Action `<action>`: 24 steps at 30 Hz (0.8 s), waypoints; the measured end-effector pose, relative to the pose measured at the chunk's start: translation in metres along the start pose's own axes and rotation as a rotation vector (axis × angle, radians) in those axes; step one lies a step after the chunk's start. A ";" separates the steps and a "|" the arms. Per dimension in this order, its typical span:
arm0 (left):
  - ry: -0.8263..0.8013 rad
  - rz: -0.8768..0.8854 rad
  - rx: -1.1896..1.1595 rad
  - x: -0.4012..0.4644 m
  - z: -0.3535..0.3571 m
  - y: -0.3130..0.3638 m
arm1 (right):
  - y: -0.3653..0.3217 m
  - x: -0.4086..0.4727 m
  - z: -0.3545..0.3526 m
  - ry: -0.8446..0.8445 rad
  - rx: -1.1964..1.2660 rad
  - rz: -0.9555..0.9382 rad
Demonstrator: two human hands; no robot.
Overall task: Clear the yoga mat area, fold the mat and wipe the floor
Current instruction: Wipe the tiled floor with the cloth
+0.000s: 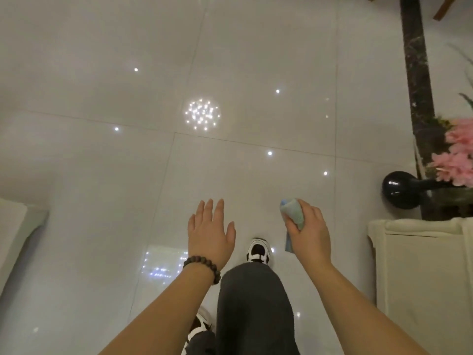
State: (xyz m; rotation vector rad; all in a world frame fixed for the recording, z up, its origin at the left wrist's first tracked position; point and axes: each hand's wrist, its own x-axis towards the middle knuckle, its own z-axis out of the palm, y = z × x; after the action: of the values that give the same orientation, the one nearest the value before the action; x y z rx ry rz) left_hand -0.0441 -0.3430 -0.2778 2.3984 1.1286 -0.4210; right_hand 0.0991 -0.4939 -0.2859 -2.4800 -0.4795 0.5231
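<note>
My right hand [311, 233] grips a bunched pale green and blue cloth [293, 213], held above the floor at the lower middle right. To its left, my left hand [210, 233] is stretched out with straight, spread fingers and holds nothing; a dark bead bracelet sits on its wrist. The glossy white tiled floor [230, 73] fills most of the view and mirrors ceiling lights. No yoga mat is visible.
A black dumbbell [399, 190] lies on the floor at the right, beside a dark marble strip [419, 93] and pink flowers [458, 155]. A cream cushioned seat [422, 265] stands lower right; a pale furniture edge [15, 239] at the left. My legs and black-and-white shoes are below.
</note>
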 end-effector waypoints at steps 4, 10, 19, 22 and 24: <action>-0.011 -0.017 0.003 0.086 0.063 -0.013 | 0.036 0.083 0.066 -0.026 -0.056 -0.054; 0.067 0.021 -0.008 0.205 0.153 -0.031 | 0.088 0.198 0.144 0.034 -0.172 -0.202; 0.091 0.062 0.029 0.326 0.258 -0.039 | 0.177 0.289 0.248 -0.188 -0.513 -0.139; 0.095 0.075 0.087 0.347 0.280 -0.038 | 0.191 0.303 0.275 -0.123 -0.544 -0.216; 0.119 0.089 0.143 0.357 0.295 -0.038 | 0.190 0.310 0.297 -0.104 -0.552 -0.284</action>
State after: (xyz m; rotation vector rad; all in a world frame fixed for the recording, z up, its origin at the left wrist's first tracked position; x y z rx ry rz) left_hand 0.1235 -0.2454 -0.7004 2.6181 1.0698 -0.3438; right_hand 0.2717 -0.3756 -0.7058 -2.8303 -1.1276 0.4472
